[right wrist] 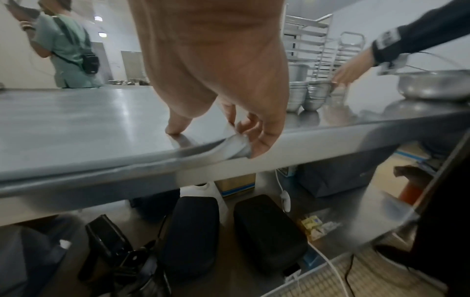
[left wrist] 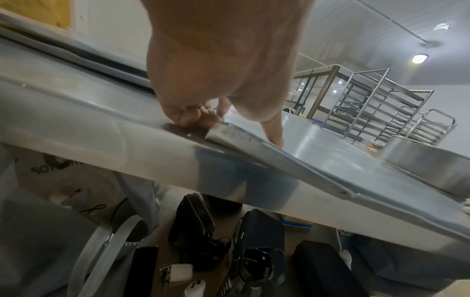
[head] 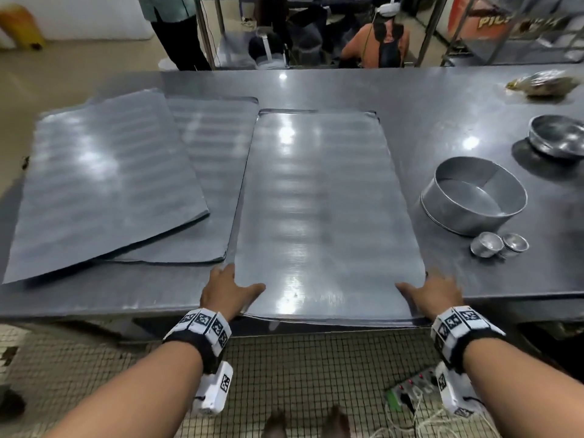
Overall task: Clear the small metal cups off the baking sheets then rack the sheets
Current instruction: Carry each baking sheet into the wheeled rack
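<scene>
A bare baking sheet [head: 319, 210] lies lengthwise on the steel table [head: 442, 99], its near edge hanging over the table's front. My left hand [head: 229, 290] grips its near left corner, thumb on top and fingers curled under the rim [left wrist: 229, 132]. My right hand [head: 434, 292] grips the near right corner [right wrist: 229, 144] the same way. Two more bare sheets [head: 104, 181] lie overlapped on the left. Two small metal cups [head: 497, 245] stand on the table to the right of the sheet, beside a round cake tin [head: 474, 197].
A metal bowl [head: 557, 137] and a wrapped bundle [head: 540, 82] sit at the far right. Another person's hand [right wrist: 348, 72] reaches to stacked cups [right wrist: 307, 94]. Tall tray racks [left wrist: 381, 106] stand beyond the table. Bags and cables lie under the table; people stand behind it.
</scene>
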